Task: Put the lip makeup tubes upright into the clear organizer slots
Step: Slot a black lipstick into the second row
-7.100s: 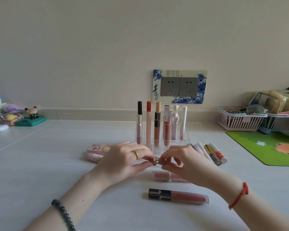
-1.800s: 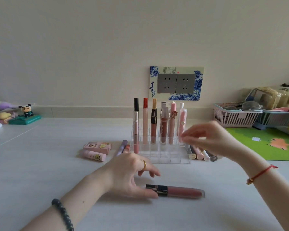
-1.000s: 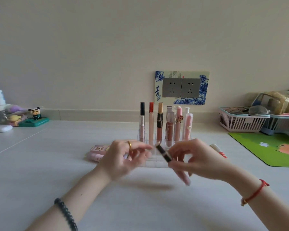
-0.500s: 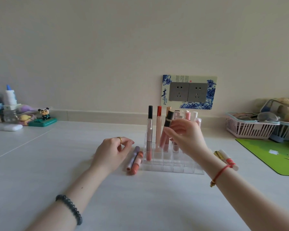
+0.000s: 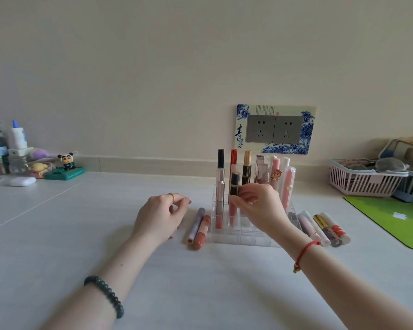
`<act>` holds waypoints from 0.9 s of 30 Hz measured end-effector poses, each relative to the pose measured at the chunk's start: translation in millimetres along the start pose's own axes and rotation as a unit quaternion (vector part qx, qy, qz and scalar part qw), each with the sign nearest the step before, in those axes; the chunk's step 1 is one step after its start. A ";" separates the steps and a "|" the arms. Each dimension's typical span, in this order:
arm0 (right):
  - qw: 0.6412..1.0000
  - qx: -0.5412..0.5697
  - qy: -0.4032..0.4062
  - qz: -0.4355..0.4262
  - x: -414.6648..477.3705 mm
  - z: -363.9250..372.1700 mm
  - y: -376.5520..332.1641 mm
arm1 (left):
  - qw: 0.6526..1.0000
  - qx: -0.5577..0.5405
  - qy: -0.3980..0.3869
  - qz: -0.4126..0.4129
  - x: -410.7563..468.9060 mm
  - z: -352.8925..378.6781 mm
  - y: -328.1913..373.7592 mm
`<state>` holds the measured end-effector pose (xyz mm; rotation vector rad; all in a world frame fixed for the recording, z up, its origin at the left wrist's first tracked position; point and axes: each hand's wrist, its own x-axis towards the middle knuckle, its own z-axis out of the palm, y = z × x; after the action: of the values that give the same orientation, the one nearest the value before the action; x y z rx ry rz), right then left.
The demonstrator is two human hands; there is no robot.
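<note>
A clear organizer (image 5: 239, 236) stands on the white table with several lip tubes upright in its back rows. My right hand (image 5: 258, 206) pinches a pink tube with a black and gold cap (image 5: 234, 186), upright, its lower end down in a slot of the second row. My left hand (image 5: 161, 216) rests on the table left of the organizer, fingers loosely curled, holding nothing. Two tubes (image 5: 199, 228) lie flat beside the organizer's left wall. Several more tubes (image 5: 324, 228) lie flat to its right.
A green mat (image 5: 391, 217) lies at the right. Two baskets (image 5: 365, 182) of small items stand at the back right. Figurines and bottles (image 5: 19, 160) crowd the back left corner. A wall socket (image 5: 275, 129) sits behind the organizer.
My right hand has lowered the black-capped tube from above the organizer into a slot. My left hand stays resting on the table beside the two flat tubes.
</note>
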<state>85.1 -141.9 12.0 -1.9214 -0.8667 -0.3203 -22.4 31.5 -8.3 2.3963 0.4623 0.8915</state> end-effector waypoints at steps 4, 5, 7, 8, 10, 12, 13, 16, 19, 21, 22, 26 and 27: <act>1.000 -0.010 -0.006 -0.004 -0.6 0.8 1.6 | 1.000 0.002 0.005 -0.006 -1.0 -1.7 0.7; 1.000 -0.009 -0.006 -0.004 -1.0 0.7 1.6 | 1.000 0.003 0.008 -0.007 -1.2 -2.2 1.1; 1.000 -0.008 -0.005 -0.004 -1.6 0.6 1.6 | 1.000 0.006 0.012 -0.011 -0.8 -2.4 1.0; 1.000 -0.009 -0.005 -0.005 -1.6 0.7 1.8 | 1.000 0.009 0.013 -0.015 -0.5 -2.4 0.6; 1.000 -0.012 -0.006 -0.007 -1.7 0.9 2.3 | 1.000 0.020 0.007 -0.016 -0.2 -2.2 -0.5; 1.000 -0.014 -0.008 -0.008 -2.1 0.7 2.1 | 0.999 0.035 -0.010 -0.006 -1.2 -1.0 0.6; 1.000 -0.014 -0.008 -0.009 -2.3 0.4 2.0 | 0.999 0.044 -0.022 0.003 -2.1 0.1 1.6; 1.000 -0.016 -0.002 -0.012 -2.5 -1.0 2.5 | 0.994 0.101 -0.045 0.022 -3.9 6.9 4.2; 1.000 -0.018 0.000 -0.009 -2.9 -4.0 3.3 | 0.983 0.167 -0.046 0.055 -6.0 12.5 10.6; 1.000 -0.014 0.006 -0.006 -3.3 -8.3 3.6 | 0.973 0.215 -0.055 0.069 -8.5 13.1 18.1; 1.000 -0.010 0.012 -0.005 -3.4 -11.1 3.6 | 0.968 0.234 -0.058 0.076 -10.0 13.1 21.4; 0.999 -0.006 0.034 -0.007 -4.4 -22.0 3.3 | 0.952 0.287 -0.055 0.087 -11.4 14.8 26.7; 0.999 -0.006 0.036 -0.008 -5.5 -24.1 3.4 | 0.951 0.291 -0.057 0.086 -11.6 15.9 27.4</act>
<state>86.8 -165.8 18.8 -1.9021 -0.8356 -0.4030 -16.6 -1.7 -8.0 3.0476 0.5344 0.7555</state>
